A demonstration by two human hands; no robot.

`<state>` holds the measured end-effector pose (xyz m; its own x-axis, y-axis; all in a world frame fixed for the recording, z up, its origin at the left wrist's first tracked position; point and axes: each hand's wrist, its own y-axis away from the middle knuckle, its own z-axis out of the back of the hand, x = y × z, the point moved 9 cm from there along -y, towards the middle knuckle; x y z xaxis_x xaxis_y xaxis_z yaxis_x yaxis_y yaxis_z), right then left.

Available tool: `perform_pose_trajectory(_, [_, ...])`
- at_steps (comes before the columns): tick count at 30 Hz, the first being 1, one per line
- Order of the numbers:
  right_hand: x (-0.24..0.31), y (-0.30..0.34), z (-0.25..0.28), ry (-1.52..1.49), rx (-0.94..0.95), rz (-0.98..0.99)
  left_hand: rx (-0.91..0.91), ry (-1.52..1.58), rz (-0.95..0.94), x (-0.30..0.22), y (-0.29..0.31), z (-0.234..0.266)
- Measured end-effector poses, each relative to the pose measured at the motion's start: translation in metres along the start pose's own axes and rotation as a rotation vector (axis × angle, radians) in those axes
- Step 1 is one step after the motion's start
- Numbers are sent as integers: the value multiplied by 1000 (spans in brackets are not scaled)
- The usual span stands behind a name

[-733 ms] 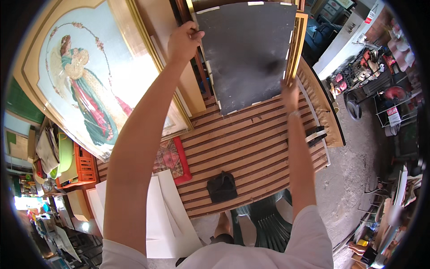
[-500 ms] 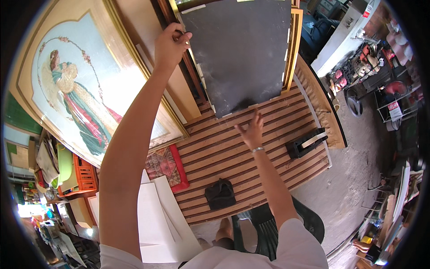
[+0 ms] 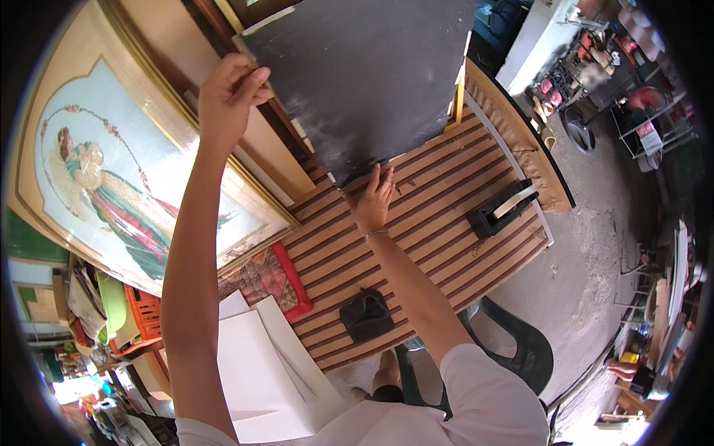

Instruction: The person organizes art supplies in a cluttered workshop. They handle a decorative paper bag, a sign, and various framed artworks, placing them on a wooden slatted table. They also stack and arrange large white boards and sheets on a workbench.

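A large black panel (image 3: 364, 82) with short pale strips of tape along its edges stands tilted at the far end of a slatted wooden bench (image 3: 416, 245). My left hand (image 3: 232, 97) is closed on the panel's upper left edge, thumb and fingers pinching it. At the lower edge, near the bottom left corner, my right hand (image 3: 375, 202) has its fingers stretched out and apart, reaching up to the panel. Whether they press on it is hard to tell.
A gold-framed picture (image 3: 111, 171) of a robed figure leans at left. On the bench lie a black tape dispenser (image 3: 502, 209), a black pouch (image 3: 366, 315) and a red-edged quilted cloth (image 3: 271, 281). White sheets (image 3: 260, 364) rest near me; a green plastic chair (image 3: 532, 353) stands in front.
The panel has shifted left and tilted, its lower left corner swinging left. My left hand moved left and slightly down with it; my right hand moved left and up to the lower edge.
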<state>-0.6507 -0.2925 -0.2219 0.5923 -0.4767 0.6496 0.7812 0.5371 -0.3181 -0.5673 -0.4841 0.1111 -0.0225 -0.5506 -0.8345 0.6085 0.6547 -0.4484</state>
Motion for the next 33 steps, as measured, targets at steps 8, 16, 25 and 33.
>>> perform_pose_trajectory(8, [-24, -29, 23, 231, -58, -51, -33, 28, 69, 47, -10, 7])
perform_pose_trajectory(16, [-46, -62, 17, 51, 435, -203, -28, -73, 86, 111, -59, 26])
perform_pose_trajectory(25, [-52, -44, 16, 15, 624, -241, 71, -163, 73, 92, -17, 23])
perform_pose_trajectory(33, [-41, 50, 61, -395, 371, -421, 128, -345, 369, 166, 334, 32])
